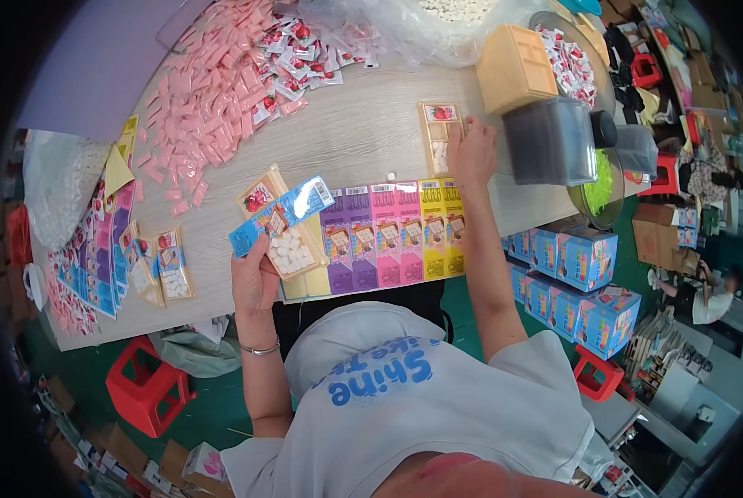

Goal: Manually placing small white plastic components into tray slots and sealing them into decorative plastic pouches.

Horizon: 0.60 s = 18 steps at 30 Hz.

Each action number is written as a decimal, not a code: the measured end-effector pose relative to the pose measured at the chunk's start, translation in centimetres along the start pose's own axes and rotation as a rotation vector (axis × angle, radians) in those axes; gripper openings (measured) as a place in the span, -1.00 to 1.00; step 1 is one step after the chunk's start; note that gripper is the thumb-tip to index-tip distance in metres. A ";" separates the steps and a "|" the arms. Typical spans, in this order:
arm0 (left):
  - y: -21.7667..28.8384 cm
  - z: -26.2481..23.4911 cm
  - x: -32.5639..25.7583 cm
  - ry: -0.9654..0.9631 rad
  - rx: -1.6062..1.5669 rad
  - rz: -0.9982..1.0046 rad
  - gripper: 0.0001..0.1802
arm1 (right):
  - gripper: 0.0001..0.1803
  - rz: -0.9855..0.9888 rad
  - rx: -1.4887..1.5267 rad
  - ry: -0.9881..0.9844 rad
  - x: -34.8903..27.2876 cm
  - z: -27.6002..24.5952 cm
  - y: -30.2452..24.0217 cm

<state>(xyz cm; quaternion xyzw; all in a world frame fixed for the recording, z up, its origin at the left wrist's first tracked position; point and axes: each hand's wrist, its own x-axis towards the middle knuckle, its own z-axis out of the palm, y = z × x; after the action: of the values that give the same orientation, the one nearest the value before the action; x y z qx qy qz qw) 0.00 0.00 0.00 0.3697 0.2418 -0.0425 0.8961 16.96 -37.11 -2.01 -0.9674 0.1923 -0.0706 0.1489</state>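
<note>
My left hand point(255, 278) is closed on the lower left of a tan compartment tray point(292, 249) filled with small white pieces and a red strawberry-printed sachet. A glossy blue printed label strip point(284, 214) lies slantwise across that tray, its left end by my thumb. My right hand point(473, 153) reaches farther out, its bent fingers closed at the right edge of a second tan tray point(438, 158). That tray has a strawberry-printed sachet at its far end and white pieces at its near end. Below lie purple, pink and yellow label sheets point(398, 241).
Pink packets point(205, 108) and strawberry-printed sachets point(301, 54) are heaped at the far left. Two filled trays point(172, 264) lie left. Stacked tan trays point(514, 70) and a dark container point(548, 143) stand right. Blue boxes point(585, 257) and red stools point(143, 386) stand beside the table.
</note>
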 end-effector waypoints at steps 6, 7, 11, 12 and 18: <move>0.2 1.6 -0.8 -0.014 -0.020 0.026 -0.48 | -0.58 -0.321 0.903 -0.406 -6.8 -4.6 -1.7; 0.0 2.5 -0.9 -0.006 0.007 0.047 -0.54 | -0.61 -0.402 1.335 -0.763 -9.0 -4.2 -1.4; -1.8 4.1 -1.1 -0.006 0.232 0.110 -0.65 | -0.58 -0.319 1.409 -1.200 -15.1 -5.7 -6.5; -1.7 4.8 -1.3 0.011 0.291 0.128 -0.69 | -0.58 -0.113 1.620 -1.136 -16.0 -5.3 -7.3; -0.9 5.7 -1.8 -0.019 0.313 0.119 -0.72 | -0.73 0.103 1.492 -0.969 -16.2 -5.2 -9.0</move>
<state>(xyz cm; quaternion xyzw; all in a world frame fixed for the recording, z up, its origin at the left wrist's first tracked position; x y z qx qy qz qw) 0.49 -4.73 3.69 0.5181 0.2015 -0.0302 0.8307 4.31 -24.16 4.51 -0.5326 0.0553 0.2461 0.8079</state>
